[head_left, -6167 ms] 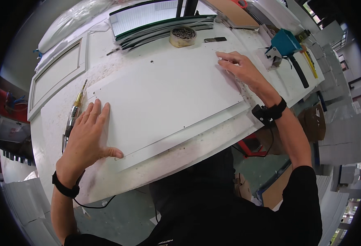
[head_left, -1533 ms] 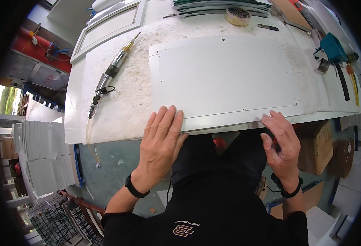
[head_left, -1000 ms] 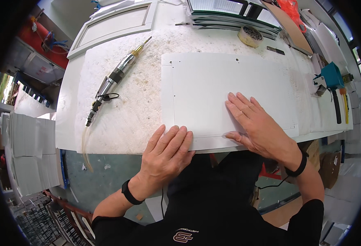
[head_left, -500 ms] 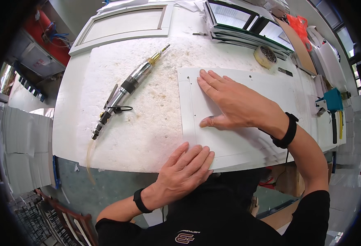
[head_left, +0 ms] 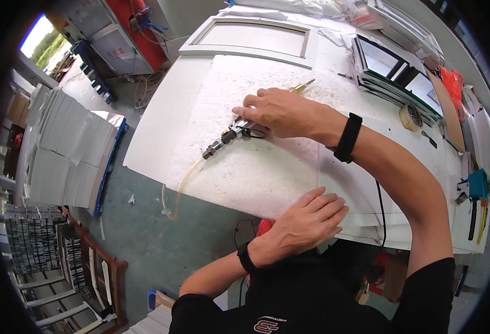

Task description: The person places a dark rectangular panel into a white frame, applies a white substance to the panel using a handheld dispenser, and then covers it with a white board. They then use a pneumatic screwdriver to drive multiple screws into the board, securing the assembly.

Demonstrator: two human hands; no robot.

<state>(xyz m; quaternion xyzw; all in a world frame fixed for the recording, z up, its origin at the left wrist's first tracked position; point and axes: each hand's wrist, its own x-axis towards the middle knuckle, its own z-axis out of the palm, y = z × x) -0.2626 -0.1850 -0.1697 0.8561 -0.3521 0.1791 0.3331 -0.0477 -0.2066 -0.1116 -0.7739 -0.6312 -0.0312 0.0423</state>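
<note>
My right hand [head_left: 284, 114] is wrapped over the middle of an air screwdriver [head_left: 229, 135], which lies slantwise on a white foam sheet [head_left: 217, 183]. Its brass-coloured tip shows past my knuckles, while its metal tail and a clear air hose [head_left: 185, 181] point toward the near left. My palm and most of the tool's barrel are hidden under the hand. Fingers stretched out, my left hand [head_left: 309, 220] rests on the near left corner of a flat white panel [head_left: 356, 186]. My right forearm covers part of that panel.
Farther back lie a white frame [head_left: 245, 23] and a stack of dark-edged glass panes [head_left: 387, 61]. A round tub of screws [head_left: 410, 118] stands beside the panes. A teal tool [head_left: 474, 185] is at the right edge. White boards [head_left: 72, 156] are stacked left.
My right hand has left the white panel and come down on the air screwdriver. My left hand stays on the panel's near corner. The whole view has swung left.
</note>
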